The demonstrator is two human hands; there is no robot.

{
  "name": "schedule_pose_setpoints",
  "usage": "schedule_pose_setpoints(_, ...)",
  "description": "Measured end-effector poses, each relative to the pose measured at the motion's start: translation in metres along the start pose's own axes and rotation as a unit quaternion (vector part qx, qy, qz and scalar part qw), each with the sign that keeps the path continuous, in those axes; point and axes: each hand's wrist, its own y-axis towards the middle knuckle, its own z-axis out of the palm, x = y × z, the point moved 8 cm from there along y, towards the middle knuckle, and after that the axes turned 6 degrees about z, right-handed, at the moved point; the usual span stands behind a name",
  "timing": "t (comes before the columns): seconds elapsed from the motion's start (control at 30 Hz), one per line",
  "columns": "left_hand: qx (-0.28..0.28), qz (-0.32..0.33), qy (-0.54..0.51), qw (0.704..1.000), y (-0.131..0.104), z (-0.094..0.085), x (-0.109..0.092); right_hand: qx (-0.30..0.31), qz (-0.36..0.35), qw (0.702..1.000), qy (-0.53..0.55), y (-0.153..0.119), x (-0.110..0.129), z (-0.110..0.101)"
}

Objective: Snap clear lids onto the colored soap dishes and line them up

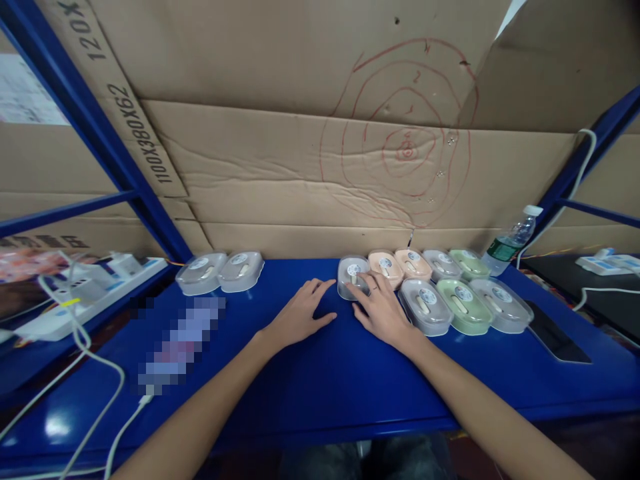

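A small grey box with a clear lid point(350, 269), a round label on top, stands near the back of the blue table point(300, 387). My right hand point(381, 308) lies over its right front part, fingers spread and touching it; the hand hides that corner. Just left of the box, my left hand point(303, 312) hovers with fingers apart and holds nothing. Right of my right hand are more lidded boxes in two rows: a peach box point(386, 265), a grey box point(425, 308) and a green box point(464, 308) among them.
Two grey boxes point(240, 270) stand at the back left. A pixelated device point(183, 343) with a white cable lies at left, near a power strip point(100, 300). A water bottle point(511, 243) and a dark flat phone-like slab point(560, 339) are at right. Cardboard point(260, 153) walls the back.
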Motion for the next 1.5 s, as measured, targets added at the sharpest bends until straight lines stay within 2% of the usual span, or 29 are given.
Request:
schedule_pose_setpoints(0.27, -0.013, -0.003, 0.012, 1.000, 0.002, -0.005, 0.005, 0.021, 0.044, 0.998, 0.028, 0.001, -0.009, 0.011)
schedule_pose_setpoints(0.47, -0.062, -0.058, 0.102, 0.991, 0.003, -0.023, 0.026, 0.033, 0.056, 0.998, 0.013, -0.001, -0.012, 0.017)
schedule_pose_setpoints(0.67, -0.080, -0.196, 0.262, 0.942, -0.009, -0.057, 0.064, 0.047, 0.061, 0.997, -0.004, -0.002, -0.014, 0.023)
schedule_pose_setpoints(0.8, -0.086, -0.293, 0.316, 0.898, -0.025, -0.079, 0.090, 0.045, 0.065, 0.997, 0.013, -0.003, -0.017, 0.025)
schedule_pose_setpoints(0.93, -0.081, -0.369, 0.331, 0.865, -0.043, -0.087, 0.116, 0.049, 0.069, 0.996, 0.015, -0.004, -0.020, 0.028)
schedule_pose_setpoints(1.03, -0.062, -0.394, 0.335, 0.854, -0.051, -0.085, 0.129, 0.044, 0.084, 0.995, 0.019, -0.004, -0.021, 0.029)
schedule_pose_setpoints(1.17, -0.057, -0.387, 0.351, 0.851, -0.050, -0.086, 0.127, 0.040, 0.087, 0.995, 0.022, -0.004, -0.020, 0.028)
schedule_pose_setpoints(1.33, -0.062, -0.349, 0.385, 0.852, -0.039, -0.087, 0.105, 0.043, 0.082, 0.996, 0.014, -0.004, -0.020, 0.030)
schedule_pose_setpoints(1.5, -0.059, -0.289, 0.357, 0.886, -0.023, -0.077, 0.082, 0.036, 0.083, 0.996, 0.009, -0.004, -0.020, 0.031)
